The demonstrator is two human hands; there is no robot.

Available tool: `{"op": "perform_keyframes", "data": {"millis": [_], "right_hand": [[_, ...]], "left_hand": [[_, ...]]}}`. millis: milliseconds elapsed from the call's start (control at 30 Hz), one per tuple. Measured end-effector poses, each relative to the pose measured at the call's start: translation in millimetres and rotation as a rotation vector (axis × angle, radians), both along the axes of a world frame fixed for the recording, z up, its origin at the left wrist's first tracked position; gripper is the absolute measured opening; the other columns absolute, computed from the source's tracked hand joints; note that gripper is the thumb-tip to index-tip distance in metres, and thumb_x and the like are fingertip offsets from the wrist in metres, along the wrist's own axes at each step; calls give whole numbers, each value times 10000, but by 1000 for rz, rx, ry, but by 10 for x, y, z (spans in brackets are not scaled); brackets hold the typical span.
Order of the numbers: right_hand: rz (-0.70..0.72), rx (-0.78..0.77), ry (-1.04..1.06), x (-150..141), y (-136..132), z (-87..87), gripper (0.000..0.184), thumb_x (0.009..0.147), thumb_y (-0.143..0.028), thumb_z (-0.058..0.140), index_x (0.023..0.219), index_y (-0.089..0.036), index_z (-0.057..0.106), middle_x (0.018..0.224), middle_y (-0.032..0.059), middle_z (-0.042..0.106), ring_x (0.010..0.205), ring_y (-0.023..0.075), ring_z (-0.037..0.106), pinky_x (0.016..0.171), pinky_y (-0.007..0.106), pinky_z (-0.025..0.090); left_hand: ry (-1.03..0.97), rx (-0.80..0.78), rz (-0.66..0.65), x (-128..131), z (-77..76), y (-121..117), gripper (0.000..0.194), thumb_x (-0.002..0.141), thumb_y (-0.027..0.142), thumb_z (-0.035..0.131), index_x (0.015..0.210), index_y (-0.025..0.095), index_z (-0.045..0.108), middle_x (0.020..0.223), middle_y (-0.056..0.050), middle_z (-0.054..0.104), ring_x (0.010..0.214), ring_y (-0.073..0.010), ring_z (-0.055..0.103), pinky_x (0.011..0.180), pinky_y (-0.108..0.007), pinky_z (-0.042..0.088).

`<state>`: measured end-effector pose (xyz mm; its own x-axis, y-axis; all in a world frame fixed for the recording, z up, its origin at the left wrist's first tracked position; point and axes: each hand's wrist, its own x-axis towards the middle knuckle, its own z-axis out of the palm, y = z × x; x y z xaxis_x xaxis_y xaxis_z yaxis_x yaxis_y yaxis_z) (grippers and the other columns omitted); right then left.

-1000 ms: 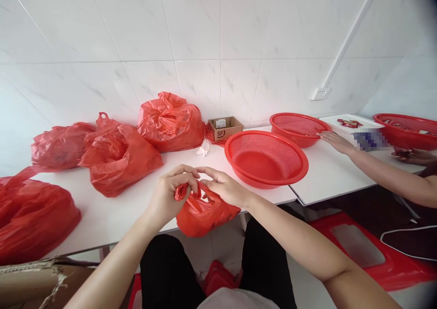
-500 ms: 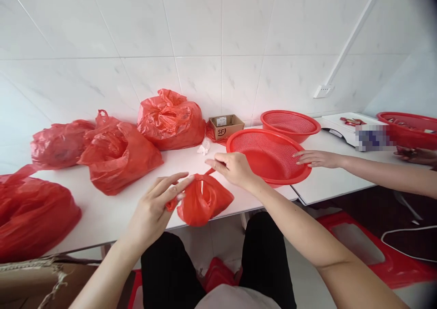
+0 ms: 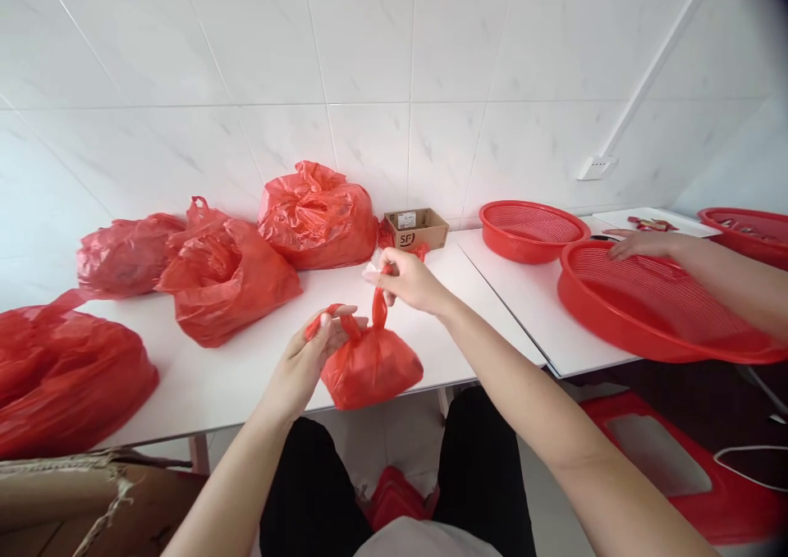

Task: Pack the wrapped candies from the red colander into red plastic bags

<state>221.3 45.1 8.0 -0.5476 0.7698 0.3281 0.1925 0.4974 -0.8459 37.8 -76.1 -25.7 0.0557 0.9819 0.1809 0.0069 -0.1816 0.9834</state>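
Observation:
A small red plastic bag (image 3: 375,372) with something bulky inside rests at the front edge of the white table (image 3: 258,381). My left hand (image 3: 308,356) has one handle of this bag looped around its fingers. The other handle is pinched in my right hand (image 3: 410,282), pulled upward above the bag. Both handles look stretched and twisted between my hands. The bag's contents are hidden by the red plastic.
Several larger red plastic bags (image 3: 231,282) stand to the left and back. A small cardboard box (image 3: 422,235) sits by the wall. At right, another person's hand (image 3: 643,245) is on a red basket (image 3: 621,319); a second red basket (image 3: 529,245) stands behind. An open carton (image 3: 55,499) is at lower left.
My right hand has lifted its handle higher, drawing the bag's top together. The other person's hand has moved the front basket to the right, away from my hands.

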Motion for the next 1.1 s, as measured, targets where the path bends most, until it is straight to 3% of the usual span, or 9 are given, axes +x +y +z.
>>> {"op": "perform_keyframes", "data": {"millis": [133,233,333,400,567,667,800,900,1100], "right_hand": [[192,41,91,-178,-303,93,304,837,-381,649,785,-230,390,661,-83,483,519,94,546,547,237,441],[126,54,119,-191,-424,24,217,868,-378,625,912,-240,463,773,-51,574,639,111,571,662,276,471],[-36,53,196,-111,-495,-187,417,858,-397,654,1201,-265,456,1136,45,613,957,163,600,849,336,469],[-97,9,199,-42,-511,-359,432,876,-415,632,1241,-257,466,1158,60,602,1009,177,581,869,342,459],[-107,-89,247,128,-440,-485,241,953,-412,485,878,-203,578,770,-11,551,701,130,515,678,275,424],[-193,-135,292,237,-487,-330,215,933,-430,525,926,-221,576,652,-50,434,595,119,422,584,256,363],[-126,-204,194,337,-722,-284,178,948,-398,513,1037,-245,532,604,-79,406,517,101,361,534,243,323],[-113,-182,19,351,-827,-420,133,941,-342,511,1038,-253,522,646,-65,504,552,118,446,563,258,379],[-150,172,4,216,-704,-549,272,876,-148,524,1112,-261,597,1179,48,641,1067,202,574,907,374,463]], "left_hand": [[23,-150,-48,224,-111,156,368,822,507,670,921,153,667,837,-49,684,832,-197,636,792,-310,489],[10,-169,-44,299,-178,171,389,759,519,723,723,141,637,672,-14,633,651,-146,577,644,-258,451],[-29,-148,39,302,-229,186,497,783,575,663,555,158,518,554,22,535,533,-95,462,558,-228,375],[-51,-137,66,292,-251,198,519,796,575,646,526,165,475,532,33,497,513,-86,428,541,-225,350],[-61,-114,70,284,-280,223,482,830,520,633,518,162,548,706,-40,654,739,-158,607,679,-240,449],[-32,-102,79,256,-285,225,402,847,502,622,637,165,689,896,-87,728,962,-228,646,850,-301,487],[48,-69,100,152,-257,195,256,811,423,701,912,200,776,925,-70,742,993,-239,652,928,-338,479],[120,13,112,83,-231,169,197,766,358,753,916,235,785,987,-59,716,1013,-232,621,896,-317,485],[477,335,29,93,-212,179,99,839,267,671,883,242,756,911,-75,709,960,-229,601,857,-362,499]]}}
